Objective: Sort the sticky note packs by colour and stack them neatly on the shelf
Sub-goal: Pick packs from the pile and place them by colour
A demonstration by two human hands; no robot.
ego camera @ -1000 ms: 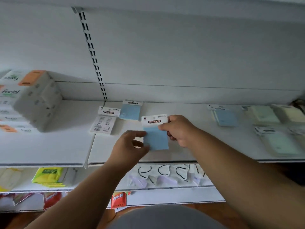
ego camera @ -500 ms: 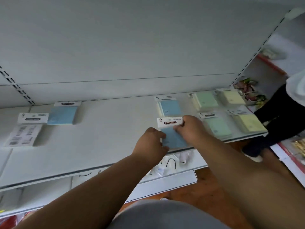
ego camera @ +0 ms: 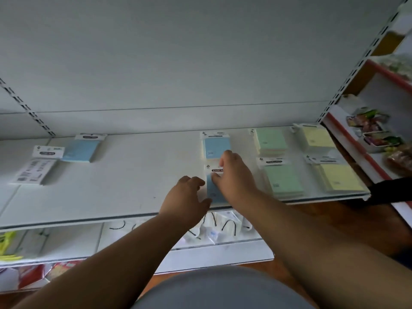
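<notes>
A blue sticky note pack (ego camera: pixel 213 190) lies flat near the front edge of the white shelf (ego camera: pixel 133 186), directly in front of another blue pack (ego camera: pixel 217 146). My right hand (ego camera: pixel 236 177) covers its right half and pinches it at the white header card. My left hand (ego camera: pixel 187 197) sits just left of the pack with fingers loosely curled, its thumb by the lower left corner. To the right lie two green packs (ego camera: pixel 270 140) (ego camera: pixel 284 179) and two yellow packs (ego camera: pixel 316 137) (ego camera: pixel 340 177). Far left lie a third blue pack (ego camera: pixel 80 149) and a pack turned barcode side up (ego camera: pixel 33 170).
Lower shelves hold white items with black loops (ego camera: pixel 223 228) and yellow packets (ego camera: pixel 6 244). A red-edged shelf unit with snack packets (ego camera: pixel 374 130) stands at the right. A dark-clothed person's limb (ego camera: pixel 390 192) shows by the shelf's right end.
The view swung right. Both hands carried the blue pack rightward and set it down in front of the other blue pack; my left hand has come off it.
</notes>
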